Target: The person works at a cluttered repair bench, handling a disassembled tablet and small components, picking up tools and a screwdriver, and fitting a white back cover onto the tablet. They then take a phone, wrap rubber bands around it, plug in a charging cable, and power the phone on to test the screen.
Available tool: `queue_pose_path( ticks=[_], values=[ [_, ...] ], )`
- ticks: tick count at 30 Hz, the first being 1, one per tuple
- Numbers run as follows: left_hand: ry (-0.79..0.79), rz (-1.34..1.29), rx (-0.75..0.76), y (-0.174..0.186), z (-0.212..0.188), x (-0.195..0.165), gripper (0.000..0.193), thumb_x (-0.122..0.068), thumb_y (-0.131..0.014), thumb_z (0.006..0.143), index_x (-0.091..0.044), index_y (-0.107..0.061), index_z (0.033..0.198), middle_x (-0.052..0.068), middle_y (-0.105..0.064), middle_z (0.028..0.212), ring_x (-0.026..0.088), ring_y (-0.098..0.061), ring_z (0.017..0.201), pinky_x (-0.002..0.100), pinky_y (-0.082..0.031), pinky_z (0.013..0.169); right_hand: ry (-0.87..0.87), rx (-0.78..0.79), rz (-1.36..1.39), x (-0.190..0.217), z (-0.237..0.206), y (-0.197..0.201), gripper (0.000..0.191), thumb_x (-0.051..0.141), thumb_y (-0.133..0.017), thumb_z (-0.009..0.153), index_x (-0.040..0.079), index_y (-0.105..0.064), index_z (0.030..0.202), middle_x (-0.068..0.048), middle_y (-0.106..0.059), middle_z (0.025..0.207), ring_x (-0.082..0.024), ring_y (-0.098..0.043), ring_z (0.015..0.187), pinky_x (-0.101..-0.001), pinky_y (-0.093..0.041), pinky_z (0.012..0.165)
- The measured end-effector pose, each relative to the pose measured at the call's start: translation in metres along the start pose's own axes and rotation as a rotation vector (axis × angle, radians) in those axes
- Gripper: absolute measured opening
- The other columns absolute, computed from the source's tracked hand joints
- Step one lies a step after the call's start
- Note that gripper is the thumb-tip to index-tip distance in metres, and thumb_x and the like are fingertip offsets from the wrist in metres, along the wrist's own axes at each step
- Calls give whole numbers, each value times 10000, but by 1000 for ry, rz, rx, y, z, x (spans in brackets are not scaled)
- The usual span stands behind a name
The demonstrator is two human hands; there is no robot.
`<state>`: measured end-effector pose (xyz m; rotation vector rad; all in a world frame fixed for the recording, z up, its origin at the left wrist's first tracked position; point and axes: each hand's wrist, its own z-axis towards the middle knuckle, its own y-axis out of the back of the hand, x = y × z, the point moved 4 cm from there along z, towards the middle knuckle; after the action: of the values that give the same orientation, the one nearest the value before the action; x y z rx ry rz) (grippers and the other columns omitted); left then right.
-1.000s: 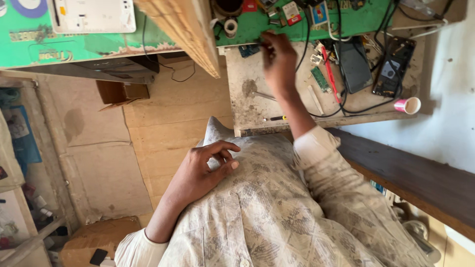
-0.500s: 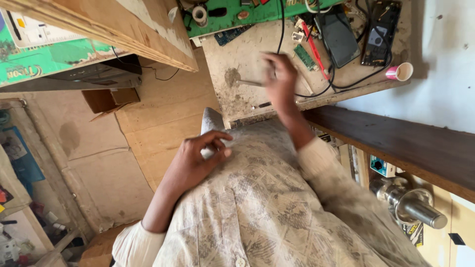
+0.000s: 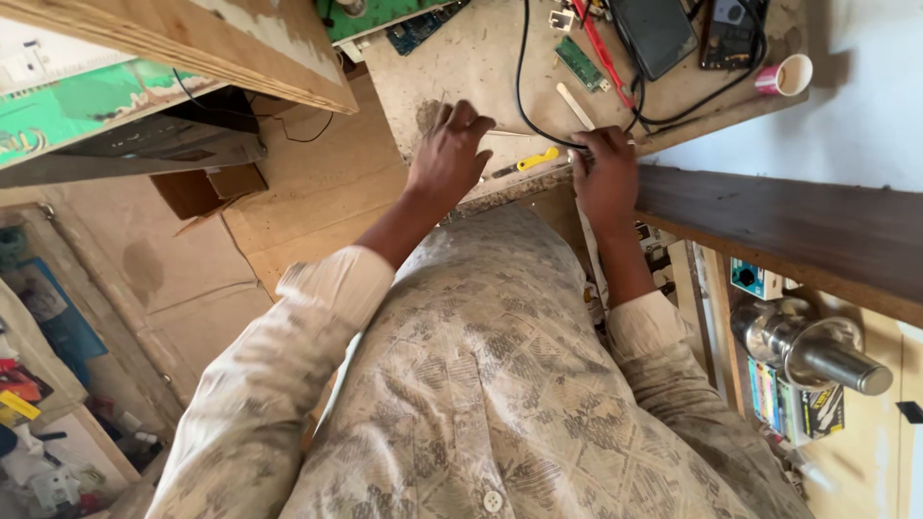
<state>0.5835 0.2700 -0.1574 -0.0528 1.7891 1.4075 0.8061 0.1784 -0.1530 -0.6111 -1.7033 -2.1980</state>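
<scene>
Both hands have come up to the bench (image 3: 481, 58) edge; earlier the left hand (image 3: 447, 159) rested on the lap. Now it lies flat beside a yellow-handled tool (image 3: 524, 161), its grip loose and empty. Right hand (image 3: 606, 178) curls round a black cable (image 3: 527, 96) near a wooden stick (image 3: 575, 106).

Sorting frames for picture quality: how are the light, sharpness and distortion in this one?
Head view: even daylight, no harsh glare; the left hand and right hand are sharp on the worn bench, each casting a soft shadow; the steel flask shines; edges bend from the wide lens.
</scene>
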Motion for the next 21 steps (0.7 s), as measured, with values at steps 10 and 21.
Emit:
queue_pose_path(
  ticks=[10,21],
  values=[
    [-177,310,6,-13,14,-1,159,-71,-646,900,-48,-610,1053,107,-551,1102,300,-529,1109,469,-449,946,-54,-85,208,-20,15,28,90,-34,-715,980,7,-665,1043,-142,-637,1046,-285,-683,906,-379,-564,753],
    [-251,307,-71,-6,8,-7,271,-8,-618,874,-60,-613,1140,93,-569,1105,271,-559,1090,421,-478,934,-145,144,209,-22,9,17,96,70,-748,976,56,-720,1067,-99,-690,1026,-252,-680,835,-394,-545,746]
  ],
)
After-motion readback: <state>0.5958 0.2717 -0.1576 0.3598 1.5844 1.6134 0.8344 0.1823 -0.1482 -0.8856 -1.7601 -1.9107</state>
